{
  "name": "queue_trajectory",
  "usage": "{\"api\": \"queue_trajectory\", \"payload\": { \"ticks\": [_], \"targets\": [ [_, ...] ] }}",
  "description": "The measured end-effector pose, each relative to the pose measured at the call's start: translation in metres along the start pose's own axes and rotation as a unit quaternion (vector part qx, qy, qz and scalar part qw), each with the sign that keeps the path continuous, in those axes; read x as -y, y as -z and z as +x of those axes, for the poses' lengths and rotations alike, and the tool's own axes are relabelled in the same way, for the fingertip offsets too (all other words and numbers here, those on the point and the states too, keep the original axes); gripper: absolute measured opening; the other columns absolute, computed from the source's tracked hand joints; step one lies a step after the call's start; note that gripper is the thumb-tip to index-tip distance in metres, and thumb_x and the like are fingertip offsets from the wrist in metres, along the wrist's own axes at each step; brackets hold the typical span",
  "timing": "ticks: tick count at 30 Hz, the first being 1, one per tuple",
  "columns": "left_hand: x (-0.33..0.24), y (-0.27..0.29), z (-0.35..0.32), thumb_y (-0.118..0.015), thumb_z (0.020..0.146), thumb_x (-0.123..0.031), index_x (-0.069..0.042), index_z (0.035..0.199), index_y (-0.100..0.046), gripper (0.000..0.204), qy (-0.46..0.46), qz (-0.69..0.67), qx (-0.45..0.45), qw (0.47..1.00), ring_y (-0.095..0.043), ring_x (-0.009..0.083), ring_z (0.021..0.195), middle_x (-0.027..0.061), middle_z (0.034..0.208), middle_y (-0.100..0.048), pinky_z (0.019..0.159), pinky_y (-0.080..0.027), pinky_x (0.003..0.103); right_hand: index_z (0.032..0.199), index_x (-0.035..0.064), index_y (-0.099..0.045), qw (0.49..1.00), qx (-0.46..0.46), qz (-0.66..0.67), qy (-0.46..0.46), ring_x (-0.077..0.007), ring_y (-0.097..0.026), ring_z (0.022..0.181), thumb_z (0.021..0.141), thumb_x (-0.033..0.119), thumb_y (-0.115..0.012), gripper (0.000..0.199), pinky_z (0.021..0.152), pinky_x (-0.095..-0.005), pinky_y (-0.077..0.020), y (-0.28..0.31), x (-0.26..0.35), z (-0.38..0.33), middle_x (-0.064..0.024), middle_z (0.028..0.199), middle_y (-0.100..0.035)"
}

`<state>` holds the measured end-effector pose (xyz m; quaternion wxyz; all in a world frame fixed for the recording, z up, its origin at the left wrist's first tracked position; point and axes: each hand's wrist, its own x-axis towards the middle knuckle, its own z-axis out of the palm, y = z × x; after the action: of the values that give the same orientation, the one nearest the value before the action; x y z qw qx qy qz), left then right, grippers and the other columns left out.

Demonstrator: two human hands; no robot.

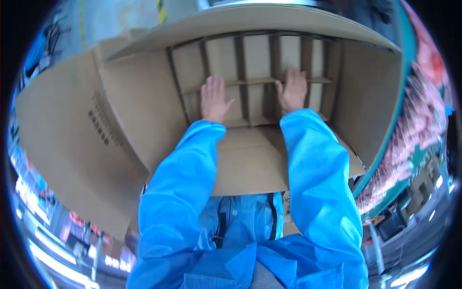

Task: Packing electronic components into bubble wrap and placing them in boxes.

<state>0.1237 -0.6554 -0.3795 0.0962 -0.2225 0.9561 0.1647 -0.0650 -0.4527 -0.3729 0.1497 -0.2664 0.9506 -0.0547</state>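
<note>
A large open cardboard box stands in front of me, and a grid of cardboard dividers sits inside it, forming several cells. Both of my arms, in blue sleeves, reach into the box. My left hand lies over the left middle of the grid, fingers stretched out and thumb apart. Over the right middle rests my right hand, its fingers extended and slightly blurred. Each palm faces down onto the dividers, and neither hand holds anything. Parts of the grid under the hands are hidden.
A wide box flap with dark print folds out to the left; another flap rises at the far side. To the right, pinkish plastic-wrapped goods lie on a green surface. Yellow floor markings show beyond the box.
</note>
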Motion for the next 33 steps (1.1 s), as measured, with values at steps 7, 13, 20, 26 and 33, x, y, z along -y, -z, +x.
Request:
{"api": "queue_trajectory", "payload": {
  "ticks": [7,13,20,26,33],
  "targets": [
    [-0.056,0.046,-0.025,-0.075,0.077,-0.043,-0.002,0.15,-0.02,0.101,-0.038,0.016,0.075,0.996,-0.018,0.0372,0.145,0.0208,0.155,-0.022,0.117,-0.018,0.05,0.131,-0.001,-0.046,0.972,0.123,0.196,-0.03,-0.0461,-0.045,0.121,0.092,0.04,-0.053,0.057,0.104,-0.0499,-0.0364,0.042,-0.031,-0.02,-0.028,0.131,-0.048],
    [-0.188,0.149,-0.115,-0.057,0.093,-0.048,0.003,0.136,-0.043,0.069,-0.03,-0.435,0.385,0.814,-0.051,0.0301,0.126,0.0256,0.132,-0.054,0.104,-0.04,0.039,0.127,0.0038,-0.053,0.714,0.102,0.691,-0.049,-0.0167,-0.059,0.111,0.101,0.024,-0.052,0.033,0.096,-0.0311,-0.0467,0.248,-0.05,-0.214,-0.009,0.114,-0.064],
    [-0.243,0.197,-0.175,-0.065,0.085,-0.029,0.001,0.14,-0.037,0.069,-0.309,-0.036,0.197,0.93,-0.049,0.0406,0.119,0.0251,0.129,-0.051,0.102,-0.039,0.049,0.101,0.0067,-0.066,0.733,-0.085,0.582,-0.341,-0.0148,-0.067,0.081,0.088,0.018,-0.061,0.017,0.072,-0.0324,-0.0544,0.259,-0.129,-0.464,-0.0081,0.088,-0.069],
    [-0.436,0.206,-0.123,-0.064,0.089,-0.021,0.005,0.134,-0.042,0.056,-0.329,-0.272,0.16,0.89,-0.05,0.0332,0.121,0.0225,0.129,-0.051,0.105,-0.038,0.041,0.102,0.0022,-0.056,0.625,-0.42,0.379,-0.538,-0.0162,-0.06,0.079,0.092,0.021,-0.064,0.023,0.072,-0.0322,-0.0508,0.253,-0.281,-0.59,-0.0088,0.086,-0.062],
    [-0.668,0.188,-0.131,-0.065,0.087,-0.016,0.001,0.117,-0.056,0.036,-0.541,-0.163,0.117,0.817,-0.062,0.0274,0.096,0.0155,0.106,-0.063,0.083,-0.049,0.038,0.113,-0.0081,-0.053,0.478,-0.325,0.511,-0.637,-0.0324,-0.053,0.106,0.064,0.051,-0.085,0.083,0.095,-0.0428,-0.0429,0.27,-0.337,-0.519,-0.0224,0.111,-0.056]
  ]
}}
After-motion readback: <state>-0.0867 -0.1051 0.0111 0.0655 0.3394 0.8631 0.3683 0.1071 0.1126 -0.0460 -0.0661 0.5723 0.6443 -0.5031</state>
